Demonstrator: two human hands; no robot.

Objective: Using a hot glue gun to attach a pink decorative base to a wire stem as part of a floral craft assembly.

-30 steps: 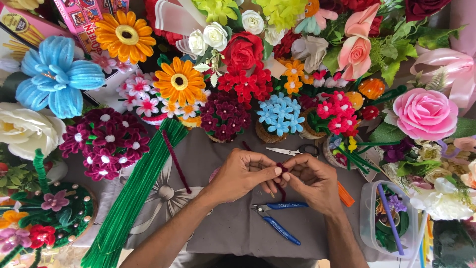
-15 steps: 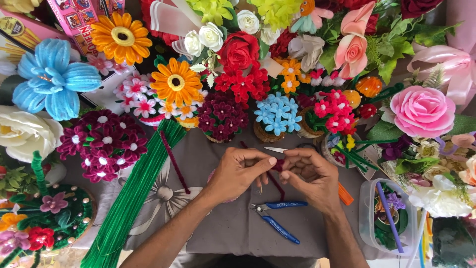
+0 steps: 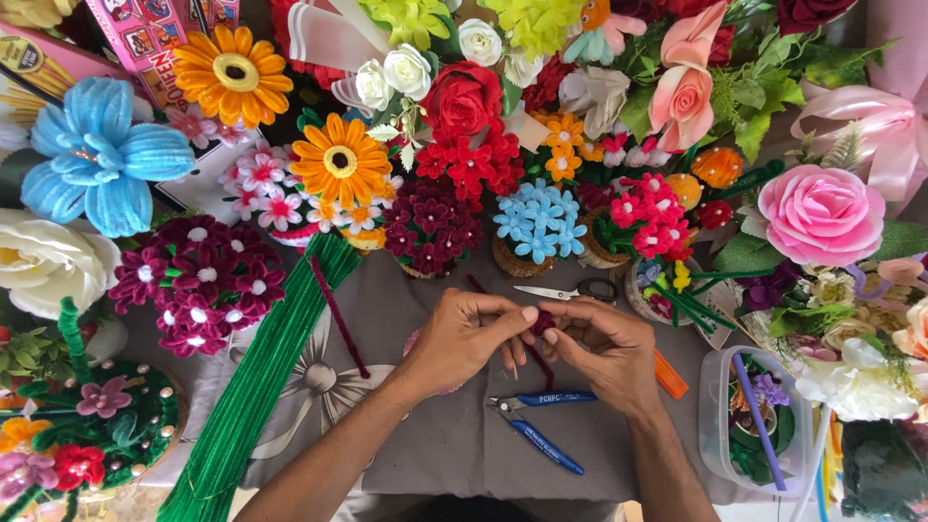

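- Both hands have stayed mid-frame; left hand (image 3: 469, 338) and right hand (image 3: 604, 348) pinch a dark red pipe cleaner (image 3: 543, 321), fingertips now closer.
- Blue cutters (image 3: 541, 425) lie untouched below.

One view only, from a head-worn camera above the work, facing almost straight down on the grey cloth (image 3: 445, 445). Forearms enter from the bottom edge, so the wearer sits at the near side. Range is close: left hand (image 3: 464, 333) and right hand (image 3: 604, 348) meet just below frame centre. Beyond the hands, the flowers (image 3: 464, 164) fill the upper half; the green stems (image 3: 251, 387) lie to the left of the left hand, the tub (image 3: 715, 435) to the right of the right hand. No second view to compare.
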